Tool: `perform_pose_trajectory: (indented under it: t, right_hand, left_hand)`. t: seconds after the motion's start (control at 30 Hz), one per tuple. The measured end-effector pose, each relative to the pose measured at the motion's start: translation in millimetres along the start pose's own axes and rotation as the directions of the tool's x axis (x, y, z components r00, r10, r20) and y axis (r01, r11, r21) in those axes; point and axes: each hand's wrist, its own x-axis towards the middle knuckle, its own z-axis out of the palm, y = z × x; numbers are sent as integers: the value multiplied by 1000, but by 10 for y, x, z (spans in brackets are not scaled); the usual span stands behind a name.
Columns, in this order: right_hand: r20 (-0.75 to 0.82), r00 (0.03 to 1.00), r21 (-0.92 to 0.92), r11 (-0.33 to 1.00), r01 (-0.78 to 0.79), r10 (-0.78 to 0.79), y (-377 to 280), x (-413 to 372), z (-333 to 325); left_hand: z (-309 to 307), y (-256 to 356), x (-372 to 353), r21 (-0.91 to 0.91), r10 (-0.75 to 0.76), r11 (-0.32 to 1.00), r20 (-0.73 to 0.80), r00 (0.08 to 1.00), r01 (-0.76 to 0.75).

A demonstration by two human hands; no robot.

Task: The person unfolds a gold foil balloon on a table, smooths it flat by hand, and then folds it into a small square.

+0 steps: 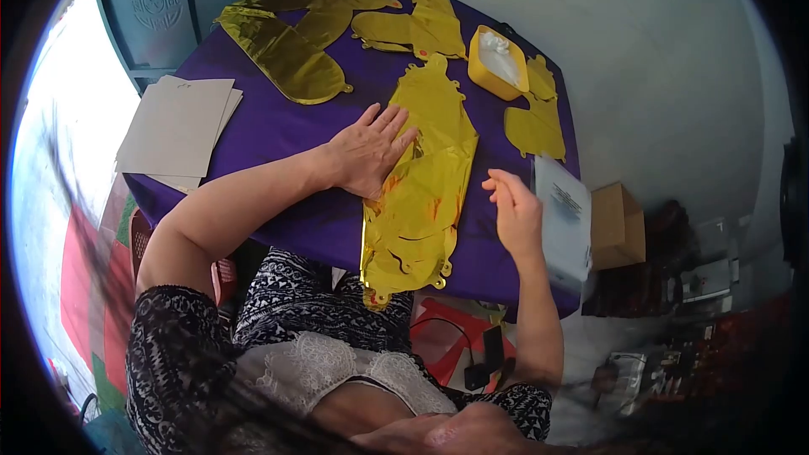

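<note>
A flat, crinkled gold foil balloon (434, 194) lies lengthwise on the purple tablecloth (286, 139), its lower end hanging over the near edge. It is deflated, with small tabs on its rim and orange-red reflections. My left hand (371, 150) rests flat on its left side, fingers spread. To the right of the balloon, my right hand (516, 215) is raised apart from it with the fingers curled together. Whether anything sits inside those fingers is hidden.
More flat gold foil balloons (295, 55) lie at the back. A yellow tub (497, 63) with white contents stands back right. Grey-brown cardboard sheets (177, 131) lie left; a clear plastic packet (563, 219) lies right, near a cardboard box (618, 225). A red stool (438, 337) is below.
</note>
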Motion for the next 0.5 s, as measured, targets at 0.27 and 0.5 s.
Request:
perform_pose_trajectory:
  t: [0.27,0.5]
  right_hand:
    - [222,954,-400,873,279,-203,207,-220,320]
    - [300,931,-420,847,326,-210,184,-225,351]
  left_hand:
    - [-19,4,5,7,6,1000,9,1000,-6]
    - [-37,24,8,-39,-12,999,-3,1000,12]
